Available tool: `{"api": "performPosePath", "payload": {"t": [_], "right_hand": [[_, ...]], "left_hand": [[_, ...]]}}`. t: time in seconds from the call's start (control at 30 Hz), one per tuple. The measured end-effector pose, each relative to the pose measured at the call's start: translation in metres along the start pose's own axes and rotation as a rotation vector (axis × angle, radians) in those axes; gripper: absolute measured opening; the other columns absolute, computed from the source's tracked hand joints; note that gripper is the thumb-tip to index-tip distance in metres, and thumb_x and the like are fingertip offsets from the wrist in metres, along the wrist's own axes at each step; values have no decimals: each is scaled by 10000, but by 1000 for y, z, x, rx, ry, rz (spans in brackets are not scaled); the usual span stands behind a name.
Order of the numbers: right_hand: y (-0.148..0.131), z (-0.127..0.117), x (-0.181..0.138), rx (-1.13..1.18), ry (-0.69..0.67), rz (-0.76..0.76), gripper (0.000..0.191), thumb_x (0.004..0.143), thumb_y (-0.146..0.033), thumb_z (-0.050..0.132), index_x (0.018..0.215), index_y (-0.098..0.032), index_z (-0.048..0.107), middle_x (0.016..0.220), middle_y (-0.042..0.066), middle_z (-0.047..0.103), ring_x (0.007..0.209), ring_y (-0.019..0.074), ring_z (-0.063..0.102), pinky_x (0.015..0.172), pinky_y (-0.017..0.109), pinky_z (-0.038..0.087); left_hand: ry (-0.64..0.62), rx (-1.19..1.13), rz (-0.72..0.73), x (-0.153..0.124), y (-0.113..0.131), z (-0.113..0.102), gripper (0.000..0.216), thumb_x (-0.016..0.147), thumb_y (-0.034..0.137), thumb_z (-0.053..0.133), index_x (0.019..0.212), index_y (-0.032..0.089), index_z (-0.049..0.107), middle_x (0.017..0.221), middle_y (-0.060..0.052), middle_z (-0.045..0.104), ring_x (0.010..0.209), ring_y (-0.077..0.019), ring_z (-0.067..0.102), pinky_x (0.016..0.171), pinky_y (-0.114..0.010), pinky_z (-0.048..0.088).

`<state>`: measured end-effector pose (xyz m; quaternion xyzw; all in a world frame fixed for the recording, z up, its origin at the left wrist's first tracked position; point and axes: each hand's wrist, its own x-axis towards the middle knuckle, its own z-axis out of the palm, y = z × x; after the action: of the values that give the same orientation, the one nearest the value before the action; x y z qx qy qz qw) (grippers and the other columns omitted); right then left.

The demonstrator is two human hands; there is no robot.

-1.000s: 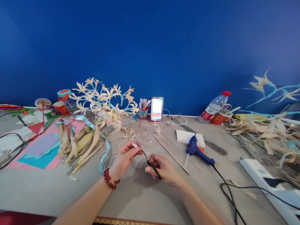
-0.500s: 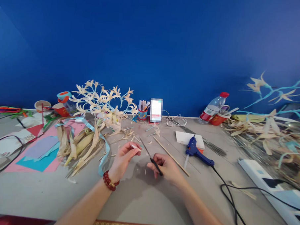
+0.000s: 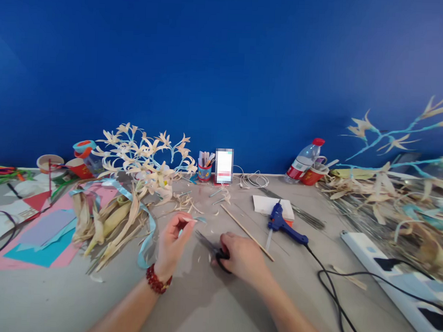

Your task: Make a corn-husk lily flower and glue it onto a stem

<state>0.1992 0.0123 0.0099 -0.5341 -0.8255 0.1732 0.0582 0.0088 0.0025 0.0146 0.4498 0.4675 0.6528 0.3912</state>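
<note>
My left hand, with a red bead bracelet on the wrist, pinches a small pale piece, perhaps a bit of corn husk; the fingers partly hide it. A short light-blue strip shows just beyond the fingertips; whether it joins the held piece I cannot tell. Dark-handled scissors are in my right hand, low over the grey table, their blades aimed toward the left hand. Small pale scraps lie beneath the hands.
Husk flowers on blue stems stand behind a heap of corn husks on the left. A blue glue gun, a thin stick and a white power strip lie on the right. Behind are a phone and a bottle.
The scissors have dropped lower, and their blades now point more to the left. My left hand has turned more upright around the pale piece. The whole view has shifted slightly.
</note>
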Motion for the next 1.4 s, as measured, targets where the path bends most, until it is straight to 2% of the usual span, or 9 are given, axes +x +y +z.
{"api": "performPosePath", "payload": {"t": [0.23, 0.33, 0.43, 0.67, 0.8, 0.9, 1.03, 1.23, 1.4], "right_hand": [[8, -17, -5, 262, -157, -223, 242, 637, -274, 740, 842, -230, 619, 744, -30, 640, 631, 138, 540, 526, 226, 275], [5, -23, -5, 333, 38, -343, 186, 770, -200, 608, 954, -227, 611, 824, 11, 654, 675, 152, 565, 597, 243, 380], [2, -21, -3, 369, 257, -472, 230, 880, -191, 491, 1073, -233, 608, 1001, 81, 667, 866, 198, 602, 754, 310, 453], [8, -9, 0, 474, 325, -579, 265, 931, -197, 457, 1128, -271, 618, 1034, 80, 694, 953, 210, 627, 815, 359, 497], [10, -6, 0, 475, 376, -559, 246, 926, -187, 466, 1080, -266, 640, 1016, 75, 699, 941, 206, 634, 811, 347, 499], [8, -6, -1, 511, 422, -479, 212, 919, -201, 481, 1040, -263, 643, 952, 70, 699, 876, 206, 638, 768, 336, 497], [1, -5, -1, 551, 414, -348, 131, 904, -248, 514, 937, -237, 640, 822, 55, 678, 702, 183, 605, 664, 303, 474], [-10, 4, 1, 599, 386, -234, 124, 881, -265, 531, 811, -203, 613, 716, 28, 649, 614, 148, 579, 595, 251, 442], [-15, 13, -1, 586, 470, -236, 132, 843, -238, 548, 724, -195, 584, 615, 0, 610, 556, 129, 551, 552, 224, 417]], "left_hand": [[-229, -212, -417, -3, -5, 5, 157, 744, 279, 710, 708, 164, 611, 620, 37, 531, 545, -79, 437, 545, -208, 343], [-271, -283, -514, -6, -5, 7, 163, 715, 271, 742, 724, 150, 633, 661, 23, 560, 547, -69, 453, 545, -204, 347], [-335, -351, -587, -10, -6, 9, 178, 690, 267, 770, 737, 145, 647, 673, 17, 561, 563, -71, 472, 559, -202, 367], [-432, -406, -623, -14, -11, 9, 164, 696, 247, 772, 763, 157, 652, 703, 14, 583, 594, -77, 510, 608, -217, 405], [-455, -293, -535, -13, -8, 9, 166, 728, 257, 740, 852, 179, 662, 798, -15, 613, 680, -114, 551, 648, -236, 433], [-383, -44, -266, -14, -5, 8, 223, 736, 238, 723, 950, 202, 672, 892, -48, 644, 797, -167, 578, 712, -264, 445], [-351, 244, 27, -15, -1, 9, 87, 791, 208, 644, 848, 208, 709, 807, -46, 665, 773, -183, 577, 735, -274, 423], [-323, 354, 109, -18, -4, 13, 83, 780, 168, 599, 727, 196, 656, 685, -12, 620, 657, -161, 547, 641, -253, 404], [-311, 572, 218, -20, -5, 14, 108, 780, 159, 554, 678, 193, 561, 645, 15, 543, 633, -146, 506, 621, -251, 395]]}}
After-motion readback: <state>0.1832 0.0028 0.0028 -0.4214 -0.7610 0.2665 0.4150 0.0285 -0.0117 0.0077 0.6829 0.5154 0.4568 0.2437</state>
